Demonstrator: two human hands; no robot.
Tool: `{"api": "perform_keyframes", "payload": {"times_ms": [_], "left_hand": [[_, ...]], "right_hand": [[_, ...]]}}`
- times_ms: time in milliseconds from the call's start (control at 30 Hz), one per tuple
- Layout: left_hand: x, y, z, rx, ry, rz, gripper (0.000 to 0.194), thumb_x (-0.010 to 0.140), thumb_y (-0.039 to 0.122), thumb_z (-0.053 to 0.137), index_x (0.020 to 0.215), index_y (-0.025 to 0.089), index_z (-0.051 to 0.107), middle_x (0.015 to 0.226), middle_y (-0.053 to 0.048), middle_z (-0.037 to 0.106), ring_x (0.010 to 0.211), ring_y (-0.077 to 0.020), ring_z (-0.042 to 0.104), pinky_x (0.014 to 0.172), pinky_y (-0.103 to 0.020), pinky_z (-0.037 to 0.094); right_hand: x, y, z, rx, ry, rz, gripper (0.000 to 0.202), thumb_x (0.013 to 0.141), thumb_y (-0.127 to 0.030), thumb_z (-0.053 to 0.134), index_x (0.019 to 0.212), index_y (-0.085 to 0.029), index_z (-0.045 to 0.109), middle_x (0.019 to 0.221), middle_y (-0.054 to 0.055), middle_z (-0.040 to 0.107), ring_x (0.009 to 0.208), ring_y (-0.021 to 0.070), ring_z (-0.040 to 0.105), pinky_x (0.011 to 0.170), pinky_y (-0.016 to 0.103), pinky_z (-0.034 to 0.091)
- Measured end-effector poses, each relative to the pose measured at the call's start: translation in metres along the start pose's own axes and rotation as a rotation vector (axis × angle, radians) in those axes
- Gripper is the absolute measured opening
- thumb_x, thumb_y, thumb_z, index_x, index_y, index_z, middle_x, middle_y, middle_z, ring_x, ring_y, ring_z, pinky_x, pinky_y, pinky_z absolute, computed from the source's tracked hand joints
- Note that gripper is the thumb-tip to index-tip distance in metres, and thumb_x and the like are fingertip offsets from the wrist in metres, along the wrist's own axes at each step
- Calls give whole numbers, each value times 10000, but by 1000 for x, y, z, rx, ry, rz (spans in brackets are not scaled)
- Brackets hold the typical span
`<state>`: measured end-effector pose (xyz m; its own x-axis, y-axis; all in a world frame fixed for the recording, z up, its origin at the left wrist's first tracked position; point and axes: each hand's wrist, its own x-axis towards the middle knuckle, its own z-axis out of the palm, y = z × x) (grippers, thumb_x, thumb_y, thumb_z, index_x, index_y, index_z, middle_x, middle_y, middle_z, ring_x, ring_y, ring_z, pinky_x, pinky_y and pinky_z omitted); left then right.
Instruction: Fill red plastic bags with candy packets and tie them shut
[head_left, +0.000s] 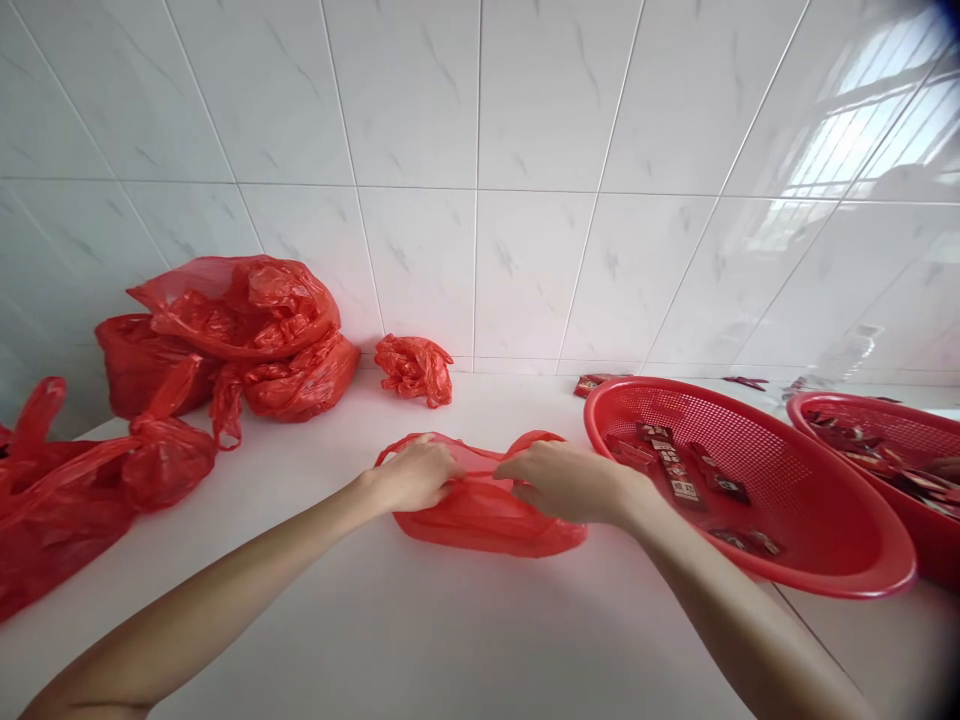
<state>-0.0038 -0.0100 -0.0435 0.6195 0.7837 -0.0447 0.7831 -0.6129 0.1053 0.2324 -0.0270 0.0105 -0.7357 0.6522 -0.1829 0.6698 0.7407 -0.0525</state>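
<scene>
A thin red plastic bag (487, 530) lies on the white table in front of me, its mouth toward the wall and its handle loops spread to both sides. My left hand (424, 472) grips the bag's upper edge on the left, fingers curled inward. On the other side my right hand (559, 478) pinches the same edge, with the fingertips pointing at the left hand. A short gap separates the two hands, and the film stretches between them. My fingertips are partly hidden behind the film and the knuckles. What the bag contains, if anything, I cannot make out.
Right of the bag stands a red plastic basket (825, 510) holding several small dark packets (675, 470). Beyond it is a second red basket (817, 400) with more packets. A crumpled red bag (415, 368) sits by the tiled wall (536, 270). Filled red bags (300, 370) crowd the left.
</scene>
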Motion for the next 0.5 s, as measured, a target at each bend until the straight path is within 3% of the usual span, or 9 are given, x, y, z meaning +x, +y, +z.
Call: {"api": "perform_keyframes", "payload": {"times_ms": [133, 233, 333, 400, 500], "left_hand": [[-1, 4, 14, 91, -107, 19, 253, 792, 83, 457, 635, 202, 614, 616, -30, 624, 696, -217, 604, 894, -404, 408], [-2, 4, 20, 99, -132, -24, 209, 832, 146, 498, 689, 190, 643, 724, -67, 673, 801, -253, 635, 934, -467, 411], [-4, -1, 22, 111, -188, -125, 105, 805, 250, 607, 771, 179, 676, 880, -119, 700, 983, -315, 628, 908, -459, 453], [-6, -5, 21, 115, -227, -192, 137, 772, 291, 651, 816, 165, 684, 976, -150, 694, 1008, -325, 631, 819, -406, 499], [-8, -7, 18, 113, -263, -232, 177, 729, 301, 680, 820, 150, 685, 1029, -157, 683, 936, -307, 665, 713, -354, 520]], "right_hand": [[22, -4, 35, -204, -114, 71, 307, 693, 94, 473, 748, -154, 646, 702, 52, 660, 635, 177, 600, 566, 285, 322], [33, -4, 55, -213, -117, 226, 284, 713, 81, 524, 840, -125, 674, 789, 104, 701, 700, 224, 660, 590, 296, 383], [38, 1, 63, -195, -140, 305, 167, 770, -65, 645, 930, -100, 680, 828, 146, 715, 754, 284, 689, 577, 316, 436], [39, 6, 65, -187, -169, 345, 223, 754, -122, 706, 973, -91, 679, 834, 155, 720, 784, 309, 699, 592, 332, 469], [39, 11, 64, -188, -215, 397, 346, 710, -39, 694, 1053, -74, 663, 840, 164, 723, 798, 324, 706, 638, 367, 507]]}}
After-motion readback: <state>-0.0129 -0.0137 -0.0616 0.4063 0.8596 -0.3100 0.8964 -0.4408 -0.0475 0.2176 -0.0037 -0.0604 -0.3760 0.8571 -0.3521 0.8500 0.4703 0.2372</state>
